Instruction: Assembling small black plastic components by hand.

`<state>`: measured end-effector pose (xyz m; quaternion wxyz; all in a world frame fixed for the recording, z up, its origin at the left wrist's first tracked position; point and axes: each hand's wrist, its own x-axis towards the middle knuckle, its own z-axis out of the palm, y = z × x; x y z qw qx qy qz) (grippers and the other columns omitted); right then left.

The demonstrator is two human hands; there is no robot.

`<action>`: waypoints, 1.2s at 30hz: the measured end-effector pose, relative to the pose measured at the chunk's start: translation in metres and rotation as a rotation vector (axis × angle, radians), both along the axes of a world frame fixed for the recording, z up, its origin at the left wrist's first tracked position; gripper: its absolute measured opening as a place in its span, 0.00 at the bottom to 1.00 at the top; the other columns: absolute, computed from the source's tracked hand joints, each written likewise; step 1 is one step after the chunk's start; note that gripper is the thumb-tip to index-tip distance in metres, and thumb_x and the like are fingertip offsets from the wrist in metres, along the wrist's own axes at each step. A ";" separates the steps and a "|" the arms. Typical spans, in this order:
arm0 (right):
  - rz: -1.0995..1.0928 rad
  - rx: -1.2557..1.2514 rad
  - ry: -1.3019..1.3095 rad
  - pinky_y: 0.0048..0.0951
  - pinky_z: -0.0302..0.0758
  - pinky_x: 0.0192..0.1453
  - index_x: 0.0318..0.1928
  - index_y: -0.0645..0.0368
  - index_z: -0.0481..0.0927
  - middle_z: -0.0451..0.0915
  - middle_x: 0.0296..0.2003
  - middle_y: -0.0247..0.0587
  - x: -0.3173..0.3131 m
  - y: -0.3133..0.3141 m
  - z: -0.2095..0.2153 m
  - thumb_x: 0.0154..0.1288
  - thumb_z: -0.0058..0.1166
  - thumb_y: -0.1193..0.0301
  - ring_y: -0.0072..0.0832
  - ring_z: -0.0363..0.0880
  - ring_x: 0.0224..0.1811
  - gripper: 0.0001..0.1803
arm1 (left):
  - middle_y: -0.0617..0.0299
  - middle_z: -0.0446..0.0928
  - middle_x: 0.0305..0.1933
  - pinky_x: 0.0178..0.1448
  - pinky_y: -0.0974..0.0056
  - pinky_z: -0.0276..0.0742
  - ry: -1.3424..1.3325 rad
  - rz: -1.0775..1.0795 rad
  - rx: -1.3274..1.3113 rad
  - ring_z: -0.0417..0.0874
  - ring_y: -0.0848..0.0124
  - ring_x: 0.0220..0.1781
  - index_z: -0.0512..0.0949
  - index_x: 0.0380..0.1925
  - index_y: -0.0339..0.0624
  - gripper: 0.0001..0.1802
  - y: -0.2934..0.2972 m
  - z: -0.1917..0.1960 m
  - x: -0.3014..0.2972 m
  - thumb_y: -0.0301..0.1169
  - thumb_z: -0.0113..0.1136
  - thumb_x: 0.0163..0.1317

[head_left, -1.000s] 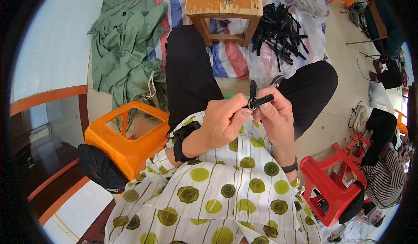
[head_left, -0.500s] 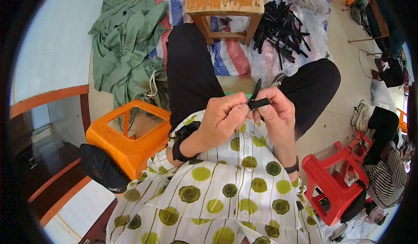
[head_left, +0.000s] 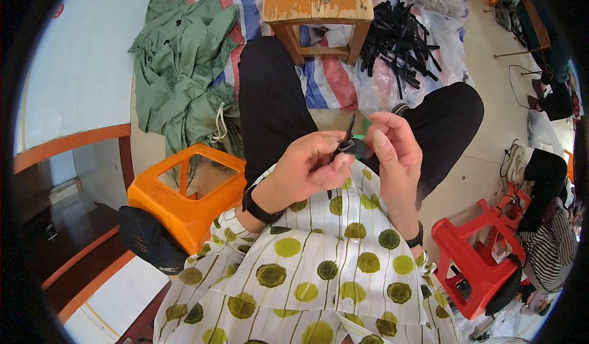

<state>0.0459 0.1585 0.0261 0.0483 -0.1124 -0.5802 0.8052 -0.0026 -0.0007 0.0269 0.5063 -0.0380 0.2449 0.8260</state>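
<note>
Left hand (head_left: pixel 305 167) pinches slim black strap (head_left: pixel 348 134), probably fabric, long axis toward wooden stool (head_left: pixel 316 10); right hand (head_left: pixel 397 154) fingers parted

Black strip (head_left: pixel 347 140), perhaps matt cloth; rough, worn wooden stool (head_left: pixel 316 9); smooth, glossy orange plastic stool (head_left: pixel 156 198).

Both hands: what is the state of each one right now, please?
Left hand: closed, pinching a black strap.
Right hand: loosely open; no held thing clearly visible.
</note>
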 end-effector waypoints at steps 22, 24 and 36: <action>0.133 -0.193 -0.184 0.15 0.64 0.38 0.33 0.60 0.72 0.71 0.28 0.24 -0.002 0.003 0.002 0.63 0.52 0.68 0.11 0.66 0.31 0.08 | 0.68 0.63 0.12 0.16 0.74 0.50 0.172 -0.156 -0.203 0.55 0.82 0.12 0.71 0.27 0.37 0.20 0.009 0.001 0.001 0.43 0.39 0.65; 0.126 -0.184 -0.192 0.15 0.64 0.38 0.33 0.60 0.72 0.72 0.28 0.24 -0.002 0.004 -0.002 0.64 0.52 0.68 0.11 0.67 0.31 0.09 | 0.67 0.63 0.11 0.16 0.74 0.49 0.327 -0.156 -0.296 0.55 0.82 0.11 0.71 0.26 0.37 0.20 0.011 0.010 -0.003 0.42 0.39 0.65; 0.135 -0.149 -0.066 0.16 0.65 0.38 0.36 0.62 0.72 0.74 0.26 0.29 0.000 0.002 -0.001 0.68 0.46 0.64 0.14 0.70 0.29 0.12 | 0.71 0.59 0.14 0.21 0.74 0.51 0.302 -0.176 -0.303 0.56 0.81 0.15 0.69 0.27 0.36 0.20 0.009 0.008 -0.002 0.40 0.34 0.68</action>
